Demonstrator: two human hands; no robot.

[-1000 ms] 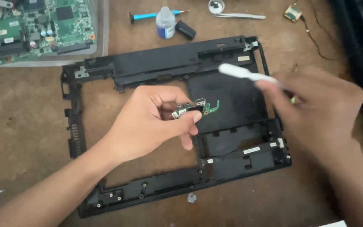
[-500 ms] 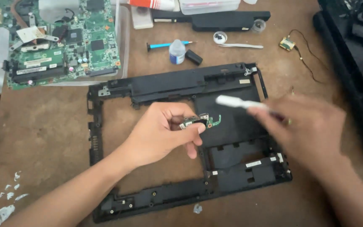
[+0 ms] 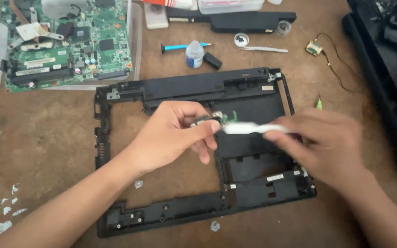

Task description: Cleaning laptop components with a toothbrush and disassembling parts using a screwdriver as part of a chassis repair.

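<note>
**Small board held and brushed above the open laptop shell**

A small green circuit board with metal connector ends (image 3: pixel 217 120) is pinched between the thumb and curled fingers of the left hand (image 3: pixel 173 138), just above the middle of the black plastic laptop base frame (image 3: pixel 161 92). The right hand (image 3: pixel 325 147), blurred by motion, is closed around a slim white plastic tool, probably a brush or spudger (image 3: pixel 249 128), whose tip meets the small board from the 3 o'clock side. Which kind of tool it is cannot be told.

The step seems best done with the board gripped by its edges only, so that the components are left free, and with light strokes directed away from the connectors. The work is best kept low over the frame, so that a dropped part would be caught.

The frame is matte, hard and ribbed, with screw posts and rectangular cut-outs. At 11 o'clock a large green motherboard (image 3: pixel 65 41), dense with chips, lies in a clear tray. At 12 o'clock a small translucent bottle (image 3: pixel 194 54) stands just beside a blue-handled screwdriver (image 3: pixel 180 46). The brown tabletop (image 3: pixel 47 138) looks dull and scuffed, with white scraps (image 3: pixel 5 213) at 8 o'clock.
</note>
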